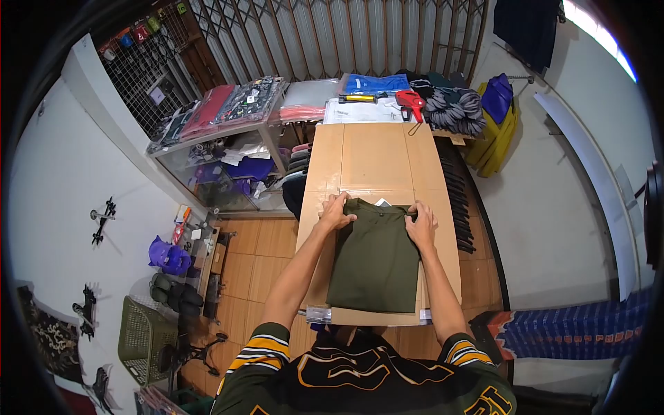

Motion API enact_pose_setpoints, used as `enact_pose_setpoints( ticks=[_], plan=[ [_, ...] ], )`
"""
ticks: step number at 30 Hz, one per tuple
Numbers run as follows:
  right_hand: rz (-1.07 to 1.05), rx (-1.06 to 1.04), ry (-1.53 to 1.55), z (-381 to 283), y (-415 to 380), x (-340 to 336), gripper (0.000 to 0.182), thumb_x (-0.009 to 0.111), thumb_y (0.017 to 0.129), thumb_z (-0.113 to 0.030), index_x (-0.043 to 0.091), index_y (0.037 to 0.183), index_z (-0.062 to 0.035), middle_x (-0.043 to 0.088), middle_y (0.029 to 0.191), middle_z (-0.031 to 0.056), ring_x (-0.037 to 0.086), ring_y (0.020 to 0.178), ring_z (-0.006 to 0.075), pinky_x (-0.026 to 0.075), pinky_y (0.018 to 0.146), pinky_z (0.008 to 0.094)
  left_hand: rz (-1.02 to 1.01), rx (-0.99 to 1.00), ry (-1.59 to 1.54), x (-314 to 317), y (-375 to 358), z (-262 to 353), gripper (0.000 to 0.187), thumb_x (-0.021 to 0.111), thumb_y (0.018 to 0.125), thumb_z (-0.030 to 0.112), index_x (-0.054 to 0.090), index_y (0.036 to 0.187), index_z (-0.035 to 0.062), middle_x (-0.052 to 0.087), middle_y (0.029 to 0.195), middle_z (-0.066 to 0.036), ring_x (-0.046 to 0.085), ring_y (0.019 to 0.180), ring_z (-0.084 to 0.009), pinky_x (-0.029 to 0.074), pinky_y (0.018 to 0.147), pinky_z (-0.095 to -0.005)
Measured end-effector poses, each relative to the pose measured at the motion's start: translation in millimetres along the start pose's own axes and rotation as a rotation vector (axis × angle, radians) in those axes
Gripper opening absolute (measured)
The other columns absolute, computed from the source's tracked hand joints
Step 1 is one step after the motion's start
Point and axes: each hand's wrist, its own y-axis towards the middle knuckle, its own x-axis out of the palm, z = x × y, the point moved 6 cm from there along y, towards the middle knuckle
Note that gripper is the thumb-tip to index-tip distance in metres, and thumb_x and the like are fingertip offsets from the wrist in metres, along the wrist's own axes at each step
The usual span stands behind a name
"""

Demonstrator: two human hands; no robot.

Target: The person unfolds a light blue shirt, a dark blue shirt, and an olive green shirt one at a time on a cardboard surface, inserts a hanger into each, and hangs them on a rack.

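A dark olive-green folded shirt [375, 266] lies flat on the cardboard-topped table in front of me, its collar end away from me. At the shirt's far left corner, my left hand [337, 212] is closed with the cloth between thumb and fingers. My right hand [422, 225] pinches the far right corner in the same way. A small white piece [383, 203], perhaps a tag, shows at the collar between the hands. Some fingertips are hidden beneath or behind the cloth.
Beyond the cardboard sheet [373, 155] lie a red tagging gun [410, 105], a yellow-and-black tool [357, 99] and a blue packaged garment [377, 84]. A glass display case [228, 173] with bagged clothes stands left. Hanging clothes line the table's right side. A green basket [142, 342] is at lower left.
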Motion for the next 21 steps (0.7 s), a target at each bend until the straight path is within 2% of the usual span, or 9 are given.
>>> enact_pose_setpoints(
  ticks=[3,5,8,11,13,14,17,19,21],
  plan=[
    [0.087,-0.102,0.025,0.9,-6.1,-2.1,0.023,0.075,0.08,-0.007,0.062,0.1,-0.0077,0.066,0.122,0.0125,0.059,0.119,0.0346,0.04,0.104,0.0505,0.054,0.047,-0.008,-3.3,-15.7,7.5,0.051,0.086,0.082,0.028,0.062,0.127,0.024,0.049,0.142,-0.014,0.045,0.134,-0.0409,0.043,0.102,-0.0672],
    [0.146,-0.164,0.001,-3.9,-9.2,-9.2,0.023,0.074,0.082,-0.004,0.062,0.102,-0.0062,0.067,0.115,0.0103,0.064,0.11,0.0341,0.047,0.097,0.0436,0.11,0.166,-0.012,1.1,-22.7,4.7,0.043,0.083,0.084,0.024,0.065,0.122,0.0194,0.053,0.137,-0.016,0.048,0.131,-0.0405,0.044,0.102,-0.0629],
    [0.039,-0.094,0.131,-18.0,-18.1,-33.7,0.021,0.072,0.084,-0.001,0.061,0.102,-0.004,0.067,0.109,0.0124,0.065,0.103,0.032,0.051,0.09,0.0405,0.219,0.347,-0.134,-1.3,-40.3,-6.9,0.032,0.079,0.087,0.019,0.067,0.116,0.0115,0.058,0.129,-0.018,0.052,0.125,-0.0404,0.045,0.102,-0.055],
    [0.033,-0.193,0.268,-45.6,-39.2,-69.2,0.02,0.069,0.084,0.003,0.061,0.102,-0.0018,0.066,0.102,0.0183,0.064,0.105,0.0354,0.051,0.09,0.0404,0.261,0.488,-0.231,-32.8,-85.9,6.6,0.027,0.075,0.091,0.017,0.067,0.111,0.0024,0.062,0.121,-0.021,0.058,0.119,-0.0393,0.046,0.103,-0.0457],
    [0.023,-0.222,0.36,-63.8,-56.7,-91.0,0.016,0.072,0.088,-0.002,0.062,0.102,-0.0004,0.068,0.092,0.0127,0.067,0.09,0.0242,0.052,0.082,0.0357,0.235,0.559,-0.336,-56.2,-120.9,13.8,0.026,0.074,0.092,0.017,0.066,0.111,0.0018,0.063,0.121,-0.021,0.059,0.118,-0.0387,0.047,0.102,-0.0459],
    [-0.031,-0.175,0.396,-73.1,-63.7,-105.5,0.015,0.072,0.09,-0.003,0.063,0.101,0.0,0.068,0.09,0.0105,0.066,0.088,0.0206,0.052,0.08,0.034,0.198,0.534,-0.393,-69.3,-136.7,15.9,0.022,0.074,0.095,0.018,0.066,0.105,0.0001,0.065,0.12,-0.018,0.064,0.112,-0.0302,0.049,0.098,-0.0397],
    [-0.285,-0.013,0.629,-82.4,-82.3,-129.0,0.011,0.074,0.096,-0.009,0.067,0.099,-0.0013,0.07,0.086,0.0011,0.062,0.077,0.006,0.051,0.074,0.0234,0.062,0.472,-0.663,-101.1,-174.9,13.7,0.02,0.072,0.098,0.017,0.065,0.094,-0.0006,0.065,0.119,-0.012,0.064,0.106,-0.0192,0.05,0.093,-0.0329],
    [-0.265,-0.042,0.945,-96.2,-94.9,-148.0,0.009,0.074,0.095,-0.007,0.067,0.099,-0.0035,0.071,0.085,0.0009,0.063,0.075,0.0053,0.051,0.073,0.0216,0.059,0.562,-0.865,-131.0,-211.0,29.4,0.023,0.069,0.101,0.013,0.063,0.084,-0.0016,0.065,0.117,-0.007,0.058,0.105,-0.0102,0.049,0.088,-0.027],
    [-0.33,-0.012,1.322,-127.3,-116.4,-175.1,0.017,0.076,0.093,-0.005,0.062,0.102,-0.0056,0.07,0.085,0.0003,0.063,0.074,0.0067,0.05,0.074,0.0209,0.12,0.63,-0.974,-157.3,-247.0,46.4,0.027,0.068,0.102,0.013,0.058,0.079,0.0019,0.063,0.097,-0.002,0.054,0.09,-0.005,0.045,0.077,-0.0231]
  ],
)
